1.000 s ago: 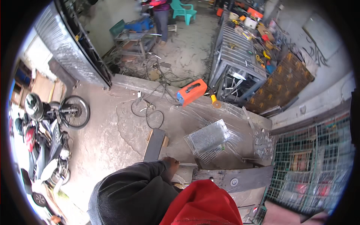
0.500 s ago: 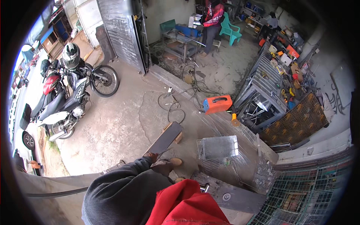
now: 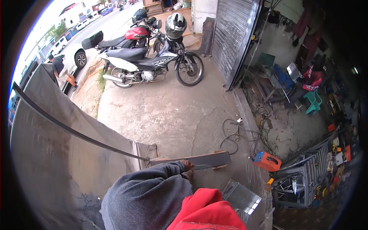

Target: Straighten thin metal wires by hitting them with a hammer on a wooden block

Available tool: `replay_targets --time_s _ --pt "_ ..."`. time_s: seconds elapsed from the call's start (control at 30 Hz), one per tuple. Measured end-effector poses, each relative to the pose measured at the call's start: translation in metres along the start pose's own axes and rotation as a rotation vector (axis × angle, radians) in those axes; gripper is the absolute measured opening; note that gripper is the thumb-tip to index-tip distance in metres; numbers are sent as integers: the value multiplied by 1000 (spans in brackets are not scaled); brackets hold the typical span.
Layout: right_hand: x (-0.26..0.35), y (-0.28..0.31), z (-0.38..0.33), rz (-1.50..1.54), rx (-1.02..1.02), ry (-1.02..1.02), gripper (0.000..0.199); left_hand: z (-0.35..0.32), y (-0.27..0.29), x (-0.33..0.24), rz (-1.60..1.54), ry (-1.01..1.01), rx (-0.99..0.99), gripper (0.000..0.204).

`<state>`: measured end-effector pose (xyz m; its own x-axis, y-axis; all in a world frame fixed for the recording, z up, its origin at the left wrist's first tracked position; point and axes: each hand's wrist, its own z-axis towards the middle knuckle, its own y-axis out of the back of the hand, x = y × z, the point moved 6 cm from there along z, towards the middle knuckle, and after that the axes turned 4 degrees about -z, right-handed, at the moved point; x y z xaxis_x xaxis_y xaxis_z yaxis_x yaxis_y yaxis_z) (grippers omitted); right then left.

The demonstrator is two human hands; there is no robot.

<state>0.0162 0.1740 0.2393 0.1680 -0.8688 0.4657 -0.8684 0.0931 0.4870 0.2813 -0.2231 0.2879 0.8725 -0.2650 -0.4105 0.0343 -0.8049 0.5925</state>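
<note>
My left hand (image 3: 187, 165), in a grey sleeve (image 3: 149, 188), is closed at the near edge of a long dark board (image 3: 211, 160) lying on wooden blocks. Thin grey rods (image 3: 202, 166) stick out from its fingers and run along the board to the right. Just below it, a part of what looks like my right hand (image 3: 188, 175) shows; its fingers are hidden behind the sleeve and a red cloth (image 3: 209, 209). To the right, a flat metal sheet (image 3: 241, 197) lies over a wire grid on the floor.
An orange machine (image 3: 267, 161) with cables stands right of the board, near a yellow-handled tool (image 3: 269, 181). Two motorcycles (image 3: 149, 63) are parked ahead. A long dark strip (image 3: 76, 124) crosses the grey sheeting at left. Inside the workshop a person (image 3: 312, 78) is beside a green chair (image 3: 313, 102).
My view has swung to the left, bringing the street and the grey sheeting further into sight. My left hand stays at the board with the thin rods.
</note>
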Motion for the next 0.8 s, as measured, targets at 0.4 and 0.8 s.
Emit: replay_targets --time_s 0.4,0.8 --pt "162 35 124 -157 157 63 43 44 45 164 -382 462 -180 67" --pt "216 49 191 -72 170 22 43 -36 48 156 -628 547 -163 74"
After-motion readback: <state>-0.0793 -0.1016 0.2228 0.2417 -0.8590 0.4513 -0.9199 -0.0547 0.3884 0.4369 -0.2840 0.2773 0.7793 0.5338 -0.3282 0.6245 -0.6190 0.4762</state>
